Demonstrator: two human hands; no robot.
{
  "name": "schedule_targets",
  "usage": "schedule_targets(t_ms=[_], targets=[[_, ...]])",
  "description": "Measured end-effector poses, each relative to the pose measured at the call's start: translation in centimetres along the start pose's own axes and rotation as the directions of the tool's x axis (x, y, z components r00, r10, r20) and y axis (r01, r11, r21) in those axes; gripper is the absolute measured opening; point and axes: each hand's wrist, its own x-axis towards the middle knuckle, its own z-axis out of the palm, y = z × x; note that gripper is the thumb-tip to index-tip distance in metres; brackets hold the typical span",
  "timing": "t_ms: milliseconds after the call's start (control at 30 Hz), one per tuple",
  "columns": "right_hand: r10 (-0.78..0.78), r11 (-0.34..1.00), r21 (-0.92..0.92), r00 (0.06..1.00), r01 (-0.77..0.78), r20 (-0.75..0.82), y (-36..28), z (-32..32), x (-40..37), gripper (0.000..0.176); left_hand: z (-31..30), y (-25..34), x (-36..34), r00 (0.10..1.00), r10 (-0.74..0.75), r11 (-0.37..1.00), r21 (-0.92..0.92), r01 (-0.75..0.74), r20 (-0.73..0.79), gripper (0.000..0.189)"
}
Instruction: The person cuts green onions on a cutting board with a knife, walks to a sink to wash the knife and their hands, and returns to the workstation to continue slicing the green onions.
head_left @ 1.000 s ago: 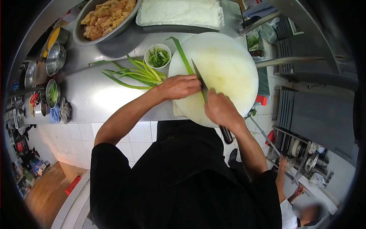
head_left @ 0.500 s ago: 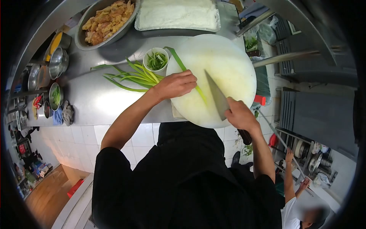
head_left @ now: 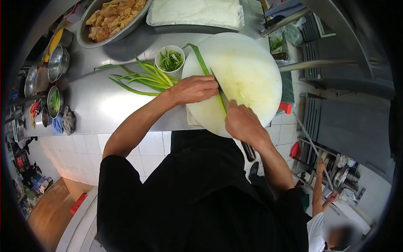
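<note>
On the round white cutting board [head_left: 256, 63], my left hand [head_left: 195, 89] presses down a green onion [head_left: 200, 60], fingers curled over its middle. The stalk runs slantwise under them, its leaf end towards the board's far left edge. My right hand [head_left: 245, 124] grips a broad kitchen knife [head_left: 222, 91], whose blade lies right along the onion beside my left fingertips. A few pale slivers [head_left: 243, 96] rest on the board to the right of the blade. More green onions [head_left: 147, 78] lie in a bunch on the steel counter, left of the board. Behind them stands a white cup of cut greens [head_left: 170, 60].
A bowl of raw meat pieces [head_left: 113, 21] and a tray of white powder [head_left: 195, 14] stand at the back. Metal bowls [head_left: 58, 63] and cloths [head_left: 67, 120] line the counter's left end. At lower right a person [head_left: 317, 227] holds a long pole.
My right hand has moved the knife left, up against the green onion beside my left fingers. Pale slivers now show on the board. The view has shifted slightly.
</note>
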Motion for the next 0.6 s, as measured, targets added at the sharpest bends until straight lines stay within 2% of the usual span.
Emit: schedule_targets(t_ms=[100, 233, 333, 433, 500, 600], targets=[[-0.027, 0.996, 0.084, 0.996, 0.034, -0.081, -0.1, 0.2, 0.6, 0.02, 0.0, -0.3, 0.1, 1.0, 0.012, 1.0, -0.02, -0.012, -0.005, 0.01], [0.052, 0.998, 0.021, 0.998, -0.052, 0.023, -1.1, -0.3, -1.1, 0.021, 0.0, 0.0, 0.0, 0.999, -0.014, 0.998, -0.065, 0.012, -0.033, 0.009], [0.027, 0.996, 0.086, 0.999, -0.024, -0.031, -0.8, 0.2, 0.3, 0.022, 0.0, -0.1, 0.1, 1.0, 0.004, 0.998, -0.055, -0.004, -0.002, 0.009], [0.043, 0.996, 0.073, 0.999, -0.045, 0.023, -1.2, -0.6, -0.9, 0.022, -0.1, 0.0, 0.0, 1.0, 0.003, 1.0, -0.016, -0.003, -0.005, 0.009], [-0.045, 0.995, 0.087, 0.999, 0.047, -0.022, -1.2, -0.6, -0.2, 0.021, 0.0, -0.2, 0.1, 1.0, 0.001, 1.0, -0.023, -0.001, -0.003, 0.01], [0.022, 0.991, 0.134, 0.999, -0.017, -0.04, -1.1, -0.2, 0.8, 0.021, 0.1, 0.0, 0.0, 1.0, 0.001, 0.999, -0.034, -0.001, -0.004, 0.01]])
